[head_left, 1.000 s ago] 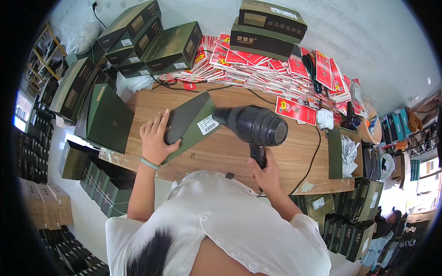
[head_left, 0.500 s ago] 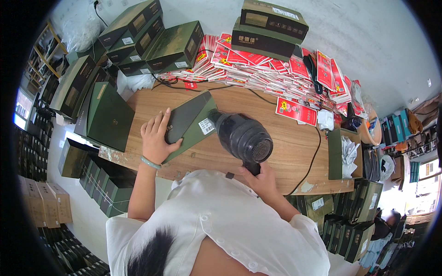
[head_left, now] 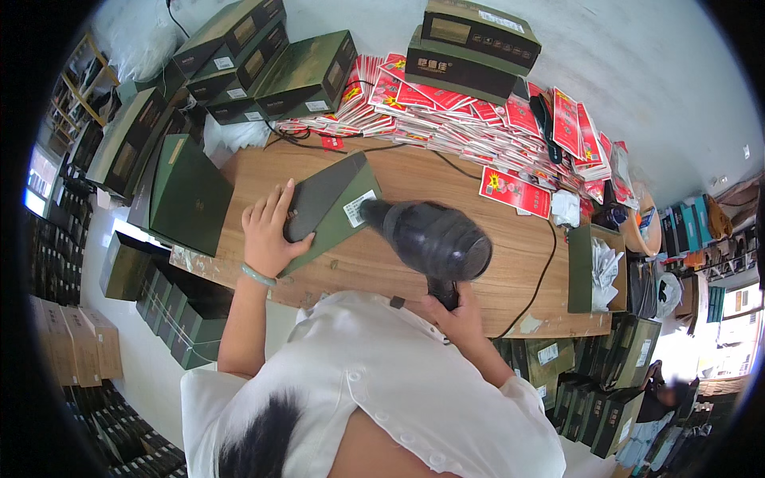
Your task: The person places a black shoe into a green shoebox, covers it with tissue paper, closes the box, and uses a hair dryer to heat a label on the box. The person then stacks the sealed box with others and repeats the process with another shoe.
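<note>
Green box [head_left: 335, 209] is being held flat on the wooden tabletop [head_left: 510, 247], near its front edge, under the left hand [head_left: 267, 235], whose fingers are being spread wide across the dark face, pinning rather than gripping. Black heat gun [head_left: 434, 239] is being gripped by its handle in the closed right hand [head_left: 456, 319], nozzle aimed at the labelled corner. Heat is best swept evenly, fingers kept clear of the nozzle.

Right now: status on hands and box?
Left hand flat on green box. Right hand grips black heat gun, nozzle at box. Cord trails right across table.
</note>
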### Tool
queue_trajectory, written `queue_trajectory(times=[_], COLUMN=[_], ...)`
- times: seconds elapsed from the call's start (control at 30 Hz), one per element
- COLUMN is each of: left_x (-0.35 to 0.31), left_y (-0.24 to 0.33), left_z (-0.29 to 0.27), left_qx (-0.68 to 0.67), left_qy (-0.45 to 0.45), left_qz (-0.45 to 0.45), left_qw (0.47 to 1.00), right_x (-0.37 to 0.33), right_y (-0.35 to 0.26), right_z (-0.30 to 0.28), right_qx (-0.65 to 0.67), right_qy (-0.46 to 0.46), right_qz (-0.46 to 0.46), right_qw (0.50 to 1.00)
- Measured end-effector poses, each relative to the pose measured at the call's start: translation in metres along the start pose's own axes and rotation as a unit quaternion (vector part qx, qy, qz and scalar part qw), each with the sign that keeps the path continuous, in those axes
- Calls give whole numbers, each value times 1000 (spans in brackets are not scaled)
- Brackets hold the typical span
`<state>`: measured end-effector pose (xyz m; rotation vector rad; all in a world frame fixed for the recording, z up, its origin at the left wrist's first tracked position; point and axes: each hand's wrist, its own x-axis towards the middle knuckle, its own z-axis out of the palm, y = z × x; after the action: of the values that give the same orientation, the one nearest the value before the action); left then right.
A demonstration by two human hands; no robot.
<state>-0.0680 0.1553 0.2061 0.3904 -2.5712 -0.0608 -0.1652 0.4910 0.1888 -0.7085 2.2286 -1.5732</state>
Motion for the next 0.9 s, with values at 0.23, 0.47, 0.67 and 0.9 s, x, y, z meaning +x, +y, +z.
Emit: queue_trajectory(times=[0.23, 0.47, 0.67, 0.9], left_x=[4, 6, 6, 6], left_y=[-5, -7, -6, -5], left_z=[4, 2, 1, 0], left_qx=[-1, -10, -12, -13], left_qy=[11, 10, -6, 3], left_qz=[1, 0, -9, -6], left_qw=[1000, 1000, 1000, 1000], right_x=[-4, -1, -1, 1], right_y=[10, 11, 15, 23], right_z=[-1, 2, 0, -2], right_qx=[1, -24, -47, 24], right_qy=[-29, 9, -4, 51], right_qz=[41, -42, -49, 33], right_qw=[999, 999, 998, 998])
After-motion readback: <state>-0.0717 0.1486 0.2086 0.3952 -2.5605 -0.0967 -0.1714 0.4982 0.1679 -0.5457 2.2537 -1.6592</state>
